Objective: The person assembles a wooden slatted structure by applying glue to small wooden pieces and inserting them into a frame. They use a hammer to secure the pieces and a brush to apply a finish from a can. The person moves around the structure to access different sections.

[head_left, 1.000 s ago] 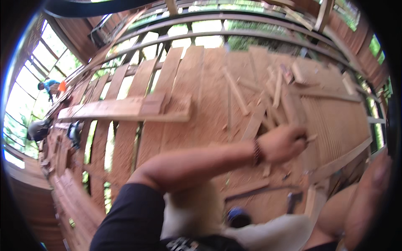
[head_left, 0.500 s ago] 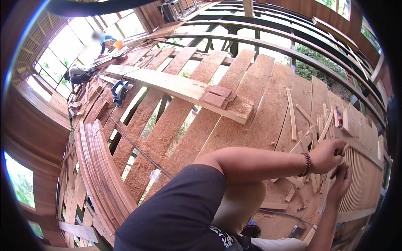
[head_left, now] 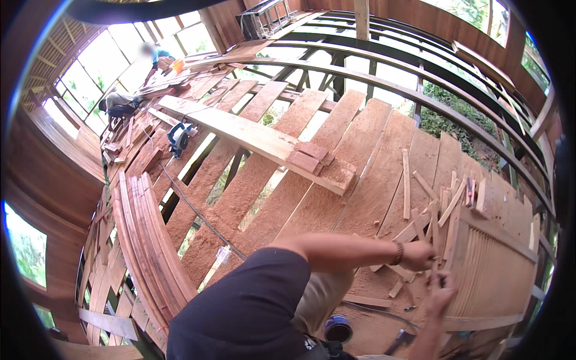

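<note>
My left hand (head_left: pixel 418 256), with a beaded bracelet at the wrist, is closed in front of me at the lower right. Just below it, my right hand (head_left: pixel 441 293) is closed too, its fingers pinched together. Whatever the two hands hold is too small or blurred to name. They hover close together over loose wooden strips (head_left: pixel 433 223), beside a slatted wooden panel (head_left: pixel 493 270) that lies to their right. A red-handled hand tool (head_left: pixel 469 192) rests among the strips beyond the hands.
A blue power tool (head_left: pixel 179 139) stands left of a long plank (head_left: pixel 258 135) bearing small reddish blocks (head_left: pixel 310 157). Gaps open between the sawdust-covered floorboards. Long boards (head_left: pixel 147 234) are stacked at left; a cable (head_left: pixel 201 217) crosses the floor. A tin (head_left: pixel 338 328) sits near my knee. Two people work far left.
Both hands have moved left and toward me, away from the slatted panel's upper edge, and remain closed. The view has shifted, showing more of the panel and the tin.
</note>
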`<act>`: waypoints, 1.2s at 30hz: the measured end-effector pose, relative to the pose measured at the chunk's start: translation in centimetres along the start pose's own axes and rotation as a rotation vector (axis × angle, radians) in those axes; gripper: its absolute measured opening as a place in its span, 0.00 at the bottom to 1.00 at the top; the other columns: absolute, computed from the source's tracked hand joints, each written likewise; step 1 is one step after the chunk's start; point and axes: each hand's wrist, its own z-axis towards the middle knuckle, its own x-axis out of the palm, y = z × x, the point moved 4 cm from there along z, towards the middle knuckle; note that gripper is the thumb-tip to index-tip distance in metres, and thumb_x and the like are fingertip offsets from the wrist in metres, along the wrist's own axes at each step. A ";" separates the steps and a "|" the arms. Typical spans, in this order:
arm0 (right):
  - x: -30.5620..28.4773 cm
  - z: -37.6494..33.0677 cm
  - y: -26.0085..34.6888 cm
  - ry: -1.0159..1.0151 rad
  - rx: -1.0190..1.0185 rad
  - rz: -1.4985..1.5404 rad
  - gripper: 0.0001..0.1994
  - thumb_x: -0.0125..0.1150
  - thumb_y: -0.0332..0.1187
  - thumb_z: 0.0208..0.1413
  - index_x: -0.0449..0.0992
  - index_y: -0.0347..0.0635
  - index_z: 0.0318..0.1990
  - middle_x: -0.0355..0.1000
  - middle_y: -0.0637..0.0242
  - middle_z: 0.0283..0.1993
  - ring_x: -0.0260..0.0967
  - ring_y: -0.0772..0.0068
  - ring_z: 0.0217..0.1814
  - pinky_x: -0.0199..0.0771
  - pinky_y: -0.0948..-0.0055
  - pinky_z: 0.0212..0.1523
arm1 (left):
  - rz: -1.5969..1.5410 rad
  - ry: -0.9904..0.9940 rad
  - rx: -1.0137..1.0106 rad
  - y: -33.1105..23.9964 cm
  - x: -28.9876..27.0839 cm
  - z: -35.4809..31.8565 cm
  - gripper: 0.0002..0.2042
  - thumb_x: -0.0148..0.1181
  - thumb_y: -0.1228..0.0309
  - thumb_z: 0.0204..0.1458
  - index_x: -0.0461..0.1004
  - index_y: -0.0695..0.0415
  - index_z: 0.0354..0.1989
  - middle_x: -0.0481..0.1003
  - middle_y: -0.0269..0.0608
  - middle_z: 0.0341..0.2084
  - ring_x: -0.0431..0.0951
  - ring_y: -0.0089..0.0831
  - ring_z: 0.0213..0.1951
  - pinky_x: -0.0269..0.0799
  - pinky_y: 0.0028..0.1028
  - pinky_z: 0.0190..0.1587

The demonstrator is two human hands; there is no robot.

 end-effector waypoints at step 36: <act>-5.9 -11.8 46.4 1.241 -0.278 -0.437 0.27 0.82 0.45 0.40 0.81 0.39 0.46 0.78 0.58 0.34 0.78 0.64 0.33 0.79 0.66 0.37 | -0.708 -0.225 -0.373 -42.2 -6.9 -34.9 0.09 0.68 0.68 0.51 0.84 0.57 0.39 0.83 0.33 0.28 0.79 0.20 0.32 0.74 0.28 0.36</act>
